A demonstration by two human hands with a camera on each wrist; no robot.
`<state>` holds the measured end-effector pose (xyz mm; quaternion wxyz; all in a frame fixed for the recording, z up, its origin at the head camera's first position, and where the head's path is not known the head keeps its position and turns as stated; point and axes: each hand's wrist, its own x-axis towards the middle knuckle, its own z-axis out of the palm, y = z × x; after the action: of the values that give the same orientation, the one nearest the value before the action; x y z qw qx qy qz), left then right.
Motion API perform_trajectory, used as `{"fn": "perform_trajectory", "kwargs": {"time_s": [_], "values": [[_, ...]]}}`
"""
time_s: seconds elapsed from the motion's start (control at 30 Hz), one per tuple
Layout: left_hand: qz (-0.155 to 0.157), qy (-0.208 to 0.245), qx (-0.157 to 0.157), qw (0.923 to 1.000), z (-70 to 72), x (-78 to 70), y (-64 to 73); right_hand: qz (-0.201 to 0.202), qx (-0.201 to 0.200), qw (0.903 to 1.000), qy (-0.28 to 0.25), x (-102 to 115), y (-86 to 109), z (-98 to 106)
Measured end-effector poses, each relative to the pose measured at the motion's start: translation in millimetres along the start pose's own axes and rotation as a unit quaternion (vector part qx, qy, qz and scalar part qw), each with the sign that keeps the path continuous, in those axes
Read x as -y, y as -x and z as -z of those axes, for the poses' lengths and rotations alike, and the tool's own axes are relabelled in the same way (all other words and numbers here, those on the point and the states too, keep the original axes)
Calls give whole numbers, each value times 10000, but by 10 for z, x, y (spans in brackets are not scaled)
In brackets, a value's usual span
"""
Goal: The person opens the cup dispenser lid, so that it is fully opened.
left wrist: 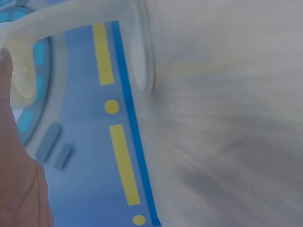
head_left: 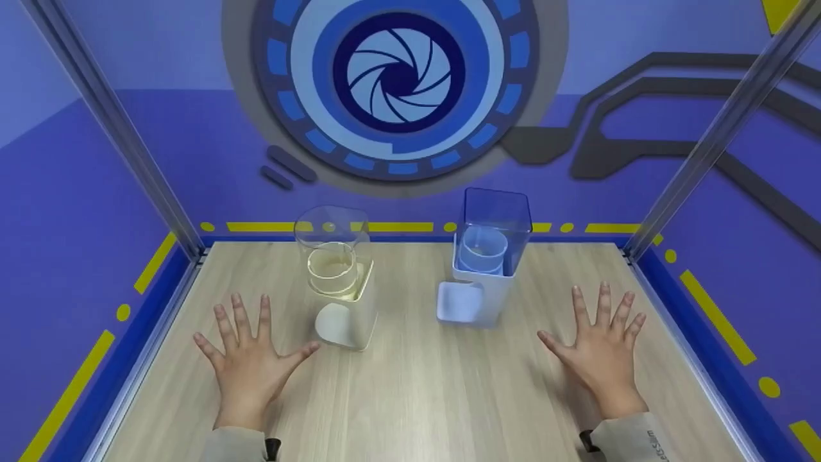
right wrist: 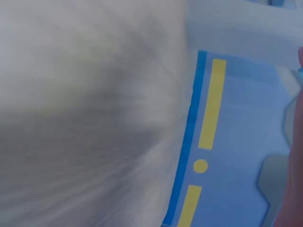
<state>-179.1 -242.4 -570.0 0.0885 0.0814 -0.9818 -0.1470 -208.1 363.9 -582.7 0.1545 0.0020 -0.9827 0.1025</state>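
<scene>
My left hand (head_left: pixel 249 372) is held over the left part of the tabletop, fingers spread and holding nothing. Its thumb tip is close to a cream pet-feeder-like stand (head_left: pixel 368 317), which has a clear hopper (head_left: pixel 330 223) and a round cup-shaped part (head_left: pixel 332 280) on top. On the right, my right hand (head_left: pixel 603 366) is likewise spread and holds nothing. A similar blue stand (head_left: pixel 495 298) with a translucent blue hopper (head_left: pixel 497 206) and round inner cup (head_left: pixel 484 252) stands to that hand's left, apart from it. Each wrist view shows part of the nearer stand and a thumb at the edge.
Both stands are upright toward the back of the wood-grain tabletop (head_left: pixel 410 398). A blue patterned wall (head_left: pixel 410 208) rises behind them. Metal posts stand at the back left (head_left: pixel 115 128) and back right (head_left: pixel 712 141) corners, with side panels beyond.
</scene>
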Motion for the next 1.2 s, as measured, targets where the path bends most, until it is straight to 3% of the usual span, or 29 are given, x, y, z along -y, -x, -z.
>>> {"fn": "perform_trajectory", "kwargs": {"time_s": [0.23, 0.37, 0.53, 0.73, 0.83, 0.97, 1.03, 1.1, 1.2], "values": [[-237, 183, -522, 9982, 53, -129, -12, 218, -345, 9990, -200, 165, 14, 73], [-486, 690, -774, 9934, 53, -170, -35, 404, -564, 9966, -438, 248, 17, 79], [-909, 1857, -531, 9769, 16, -203, -84, 655, -636, 9937, -655, 377, 22, 34], [-1009, 2773, -351, 9548, -35, -241, -98, 937, -825, 9871, -1001, 533, 68, -71], [-992, 3078, -252, 9459, -36, -262, -89, 1390, -1252, 9703, -1531, 616, 101, -143], [-921, 3406, -58, 9357, -63, -295, -107, 2291, -1941, 9271, -2242, 772, 110, -261], [-915, 3557, 19, 9301, -87, -309, -134, 2577, -2035, 9105, -2513, 876, 98, -315], [-909, 3671, 88, 9257, -108, -318, -168, 2681, -1936, 9028, -2749, 994, 89, -361], [-908, 3807, 158, 9201, -122, -315, -214, 2617, -1514, 9011, -3107, 1186, 70, -417]]}}
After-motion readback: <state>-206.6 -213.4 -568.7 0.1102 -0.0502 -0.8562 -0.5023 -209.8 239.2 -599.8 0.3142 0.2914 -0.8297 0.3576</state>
